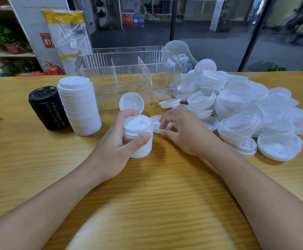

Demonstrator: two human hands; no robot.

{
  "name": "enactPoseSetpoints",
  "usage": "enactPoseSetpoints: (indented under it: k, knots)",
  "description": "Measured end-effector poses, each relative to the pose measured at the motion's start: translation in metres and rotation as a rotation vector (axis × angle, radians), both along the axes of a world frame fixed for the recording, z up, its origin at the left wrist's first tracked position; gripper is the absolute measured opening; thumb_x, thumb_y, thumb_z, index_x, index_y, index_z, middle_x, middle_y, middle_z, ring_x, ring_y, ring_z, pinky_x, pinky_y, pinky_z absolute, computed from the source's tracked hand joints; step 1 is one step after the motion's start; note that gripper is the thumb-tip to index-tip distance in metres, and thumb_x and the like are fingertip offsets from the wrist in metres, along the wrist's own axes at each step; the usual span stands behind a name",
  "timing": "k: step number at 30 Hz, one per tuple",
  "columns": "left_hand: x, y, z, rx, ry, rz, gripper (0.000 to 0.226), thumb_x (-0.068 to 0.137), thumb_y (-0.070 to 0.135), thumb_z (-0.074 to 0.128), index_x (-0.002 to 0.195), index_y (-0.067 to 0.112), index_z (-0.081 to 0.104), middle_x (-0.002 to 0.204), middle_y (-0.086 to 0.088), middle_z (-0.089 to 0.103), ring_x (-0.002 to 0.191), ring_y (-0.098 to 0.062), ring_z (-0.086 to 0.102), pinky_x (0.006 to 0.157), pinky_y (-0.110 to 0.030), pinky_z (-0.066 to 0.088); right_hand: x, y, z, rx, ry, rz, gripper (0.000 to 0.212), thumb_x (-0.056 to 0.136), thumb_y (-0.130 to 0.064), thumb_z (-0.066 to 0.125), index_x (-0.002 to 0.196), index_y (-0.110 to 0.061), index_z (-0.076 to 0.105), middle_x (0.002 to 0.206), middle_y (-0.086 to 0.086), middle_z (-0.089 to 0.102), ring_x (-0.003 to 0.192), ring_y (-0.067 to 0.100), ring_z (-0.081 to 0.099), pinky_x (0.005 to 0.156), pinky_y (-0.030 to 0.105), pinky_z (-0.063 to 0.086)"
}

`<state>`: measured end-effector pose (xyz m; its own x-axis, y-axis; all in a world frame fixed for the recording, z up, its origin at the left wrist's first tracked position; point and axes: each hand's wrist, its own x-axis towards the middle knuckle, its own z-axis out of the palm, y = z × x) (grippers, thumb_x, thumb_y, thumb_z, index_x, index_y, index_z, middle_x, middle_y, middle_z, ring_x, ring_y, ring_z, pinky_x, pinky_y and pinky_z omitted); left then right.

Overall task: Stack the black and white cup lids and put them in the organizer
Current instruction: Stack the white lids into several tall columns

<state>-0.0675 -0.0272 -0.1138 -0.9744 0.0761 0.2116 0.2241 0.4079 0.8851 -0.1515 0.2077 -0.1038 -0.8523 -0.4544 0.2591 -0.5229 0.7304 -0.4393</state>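
While the left hand (118, 141) wraps fingers and thumb round a short stack of white plastic cup lids (139, 136) standing on the wooden table (156, 186), the right hand (181, 130) pinches a single white lid (157, 123) just beside it; its grip is narrow. A tall white lid stack (79, 105) and a black lid stack (47, 108) stand left; the clear ribbed plastic organizer (129, 76) sits behind, and a loose heap of white lids (246, 109) lies right.

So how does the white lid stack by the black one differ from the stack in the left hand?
The tall white stack stands free on the table, untouched; the short white stack is gripped by the left hand. The tall one holds far more lids. Both are white and upright.
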Motion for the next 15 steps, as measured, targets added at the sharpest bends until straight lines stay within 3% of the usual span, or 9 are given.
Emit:
enactPoseSetpoints:
  k: [4, 7, 9, 13, 15]
  knots:
    - [0.0003, -0.0014, 0.0003, 0.018, -0.034, -0.016, 0.059, 0.094, 0.066, 0.067, 0.146, 0.053, 0.042, 0.104, 0.016, 0.060, 0.092, 0.007, 0.062, 0.078, -0.010, 0.043, -0.0004, -0.0010, 0.0028, -0.255, -0.050, -0.039, 0.008, 0.101, -0.035, 0.076, 0.096, -0.029, 0.073, 0.101, -0.013, 0.075, 0.099, 0.010, 0.068, 0.096, 0.042, 0.055]
    - [-0.0010, -0.0038, -0.0011, 0.032, -0.043, -0.033, 0.059, 0.095, 0.071, 0.066, 0.146, 0.056, 0.041, 0.120, 0.015, 0.064, 0.100, 0.004, 0.063, 0.086, -0.019, 0.046, -0.0022, -0.0042, 0.0041, -0.545, -0.148, -0.085, 0.007, 0.103, -0.032, 0.072, 0.106, -0.026, 0.070, 0.093, -0.004, 0.079, 0.091, 0.022, 0.075, 0.091, 0.053, 0.060]
    - [-0.0011, -0.0043, -0.0007, 0.036, -0.045, -0.040, 0.061, 0.094, 0.071, 0.066, 0.147, 0.054, 0.041, 0.125, 0.016, 0.064, 0.103, 0.003, 0.065, 0.085, -0.015, 0.047, -0.0025, -0.0045, 0.0040, -0.642, -0.250, -0.134, 0.018, 0.105, -0.026, 0.069, 0.123, -0.028, 0.065, 0.095, -0.006, 0.081, 0.092, 0.023, 0.076, 0.092, 0.052, 0.062]
    - [-0.0002, -0.0037, 0.0017, 0.047, -0.032, -0.023, 0.068, 0.092, 0.066, 0.074, 0.150, 0.046, 0.043, 0.128, 0.025, 0.067, 0.117, 0.002, 0.065, 0.087, -0.007, 0.046, -0.0011, -0.0014, 0.0039, -0.456, -0.219, -0.204, 0.018, 0.106, -0.027, 0.068, 0.123, -0.028, 0.072, 0.116, -0.013, 0.074, 0.094, 0.006, 0.073, 0.091, 0.032, 0.061]
    - [-0.0003, -0.0031, 0.0022, 0.056, -0.020, -0.008, 0.070, 0.087, 0.059, 0.077, 0.148, 0.043, 0.047, 0.127, 0.025, 0.068, 0.118, 0.000, 0.067, 0.087, -0.008, 0.048, 0.0007, -0.0015, 0.0050, -0.349, -0.195, -0.204, 0.021, 0.104, -0.039, 0.070, 0.121, -0.029, 0.074, 0.120, -0.018, 0.070, 0.092, 0.004, 0.071, 0.093, 0.032, 0.059]
